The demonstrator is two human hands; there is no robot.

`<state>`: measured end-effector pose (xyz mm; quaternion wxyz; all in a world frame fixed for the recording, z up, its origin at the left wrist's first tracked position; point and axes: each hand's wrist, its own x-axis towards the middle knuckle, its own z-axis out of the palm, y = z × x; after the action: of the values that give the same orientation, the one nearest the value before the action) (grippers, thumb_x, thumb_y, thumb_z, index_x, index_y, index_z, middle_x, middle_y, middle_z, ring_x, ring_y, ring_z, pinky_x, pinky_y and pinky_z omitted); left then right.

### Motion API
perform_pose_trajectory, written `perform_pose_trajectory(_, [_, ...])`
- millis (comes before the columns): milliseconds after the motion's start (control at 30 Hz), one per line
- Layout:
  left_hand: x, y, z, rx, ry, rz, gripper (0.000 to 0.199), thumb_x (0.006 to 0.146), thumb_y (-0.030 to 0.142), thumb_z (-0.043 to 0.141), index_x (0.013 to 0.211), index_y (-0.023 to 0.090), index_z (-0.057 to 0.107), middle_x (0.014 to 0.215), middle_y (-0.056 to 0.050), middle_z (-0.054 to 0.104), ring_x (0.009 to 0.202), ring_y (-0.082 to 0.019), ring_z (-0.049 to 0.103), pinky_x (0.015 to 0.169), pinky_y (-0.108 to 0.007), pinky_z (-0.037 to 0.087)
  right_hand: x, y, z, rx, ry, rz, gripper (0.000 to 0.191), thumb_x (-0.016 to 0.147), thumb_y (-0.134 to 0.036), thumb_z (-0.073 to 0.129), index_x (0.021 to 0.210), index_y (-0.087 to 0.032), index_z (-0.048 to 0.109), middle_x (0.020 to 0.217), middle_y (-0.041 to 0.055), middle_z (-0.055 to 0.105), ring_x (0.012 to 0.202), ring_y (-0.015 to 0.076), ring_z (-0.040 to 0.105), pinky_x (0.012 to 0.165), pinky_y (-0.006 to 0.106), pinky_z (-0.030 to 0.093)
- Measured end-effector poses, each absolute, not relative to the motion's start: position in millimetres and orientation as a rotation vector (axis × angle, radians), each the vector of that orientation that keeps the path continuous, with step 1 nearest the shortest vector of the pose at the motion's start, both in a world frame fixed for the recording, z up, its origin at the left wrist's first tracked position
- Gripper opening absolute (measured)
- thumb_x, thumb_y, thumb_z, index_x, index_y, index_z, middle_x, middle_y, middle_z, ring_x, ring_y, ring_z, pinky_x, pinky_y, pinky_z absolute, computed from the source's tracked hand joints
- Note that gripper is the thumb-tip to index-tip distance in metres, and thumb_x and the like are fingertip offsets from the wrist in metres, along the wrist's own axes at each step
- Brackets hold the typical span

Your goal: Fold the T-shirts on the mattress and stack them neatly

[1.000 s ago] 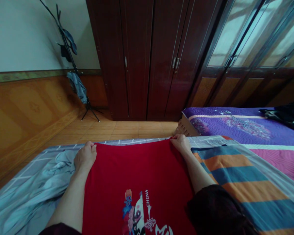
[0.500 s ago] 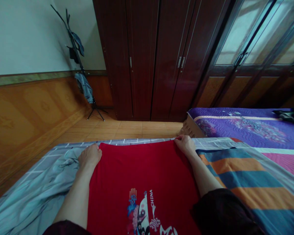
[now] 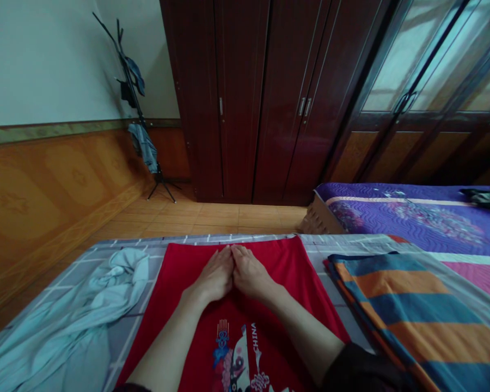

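A red T-shirt [image 3: 281,267] lies spread on the bed, with a printed figure and the word CHINA on its front. My left hand [image 3: 217,273] rests on the middle of the shirt near its far edge, fingers stretched out and pointing away from me. Beside it, fingertips touching, my right hand [image 3: 251,271] lies on the cloth in the same way. Neither hand grips the fabric. To the left is a crumpled pale blue garment [image 3: 102,294]; to the right, a folded blue and orange striped garment [image 3: 412,305].
The bed's checked sheet [image 3: 136,321] runs under the clothes. Beyond its far edge are the tiled floor [image 3: 216,215] and a dark red wardrobe [image 3: 240,120]. A coat stand [image 3: 136,103] is at back left. A purple-covered bed [image 3: 392,209] stands at right.
Both hands have let go of the shirt's far corners and come together at its middle. The shirt's sides now lie flat on the bed.
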<state>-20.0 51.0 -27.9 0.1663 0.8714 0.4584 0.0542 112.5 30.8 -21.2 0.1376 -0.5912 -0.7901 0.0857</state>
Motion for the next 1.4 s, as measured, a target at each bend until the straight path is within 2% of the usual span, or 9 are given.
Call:
perform_pose_trajectory(100, [-34,56,-43,2.484,1.466,-0.01,0.059,0.093,0.037,0.033,0.148,0.017,0.022,0.155,-0.004,0.015,0.143,-0.023,0.008,0.116,-0.045,0.006,131,36,-40,-1.707,-2.338,0.231,0.056,0.092,-0.039,0.038,0.142,-0.012,0.036,0.148,0.0102,0.035,0.136,0.0221,0.028,0.111,0.035,0.021])
perform_pose_trajectory(200, [-62,71,-51,2.42,1.742,0.009,0.063,0.095,0.048,0.024,0.149,0.015,0.018,0.155,-0.004,0.014,0.143,-0.024,0.009,0.115,-0.048,0.007,188,51,-45,-1.98,-2.215,0.111,0.067,0.09,-0.055,0.038,0.142,-0.012,0.037,0.148,0.0122,0.033,0.138,0.0262,0.024,0.112,0.04,0.019])
perform_pose_trajectory(367, [-91,88,-62,2.318,2.067,0.114,0.062,0.095,0.048,0.019,0.147,0.013,0.026,0.153,-0.007,0.021,0.142,-0.028,0.016,0.113,-0.051,0.012,229,61,-36,-2.252,-1.934,-0.036,0.068,0.093,-0.048,0.036,0.14,0.002,0.032,0.145,0.0275,0.03,0.136,0.0371,0.024,0.108,0.05,0.02])
perform_pose_trajectory(667, [-90,88,-64,2.312,2.039,0.192,0.063,0.094,0.05,0.021,0.145,0.014,0.03,0.152,-0.007,0.024,0.141,-0.029,0.018,0.112,-0.052,0.014,173,21,-35,-1.987,-2.287,0.087,0.068,0.089,-0.062,0.035,0.142,-0.02,0.036,0.15,0.0096,0.031,0.138,0.0257,0.023,0.11,0.039,0.021])
perform_pose_trajectory(800, [-90,89,-64,2.303,2.023,0.227,0.062,0.094,0.05,0.023,0.145,0.017,0.032,0.152,-0.008,0.026,0.141,-0.029,0.018,0.112,-0.053,0.014,216,16,-27,-2.344,-1.92,-0.087,0.068,0.093,-0.048,0.033,0.141,0.001,0.031,0.145,0.0291,0.029,0.134,0.0402,0.025,0.103,0.057,0.023])
perform_pose_trajectory(933, [-90,89,-62,2.286,2.014,0.258,0.063,0.093,0.052,0.021,0.144,0.017,0.032,0.152,-0.009,0.025,0.141,-0.03,0.017,0.112,-0.053,0.014,222,-1,-26,-2.25,-2.067,-0.123,0.066,0.09,-0.052,0.04,0.143,-0.014,0.032,0.148,0.0166,0.031,0.135,0.033,0.027,0.105,0.048,0.026])
perform_pose_trajectory(1067, [-90,89,-61,2.284,1.994,0.262,0.065,0.093,0.054,0.02,0.145,0.016,0.031,0.152,-0.009,0.025,0.141,-0.03,0.016,0.112,-0.052,0.014,199,-27,-33,-2.315,-1.917,-0.212,0.065,0.091,-0.046,0.035,0.139,-0.001,0.036,0.141,0.0264,0.037,0.128,0.0375,0.037,0.1,0.05,0.032])
perform_pose_trajectory(1233, [-92,90,-62,2.287,1.985,0.245,0.066,0.093,0.055,0.017,0.145,0.016,0.029,0.153,-0.009,0.022,0.141,-0.03,0.015,0.112,-0.052,0.013,176,-54,-52,-1.913,-2.236,-0.18,0.061,0.089,-0.054,0.038,0.138,-0.019,0.043,0.147,0.01,0.036,0.137,0.0308,0.025,0.109,0.047,0.023])
perform_pose_trajectory(1400, [-91,83,-50,2.298,1.995,0.256,0.063,0.094,0.053,0.017,0.145,0.017,0.029,0.153,-0.011,0.024,0.141,-0.03,0.017,0.112,-0.051,0.014,177,-52,-63,-2.019,-2.167,-0.237,0.06,0.091,-0.051,0.036,0.137,-0.015,0.044,0.146,0.0118,0.037,0.135,0.032,0.029,0.108,0.047,0.025])
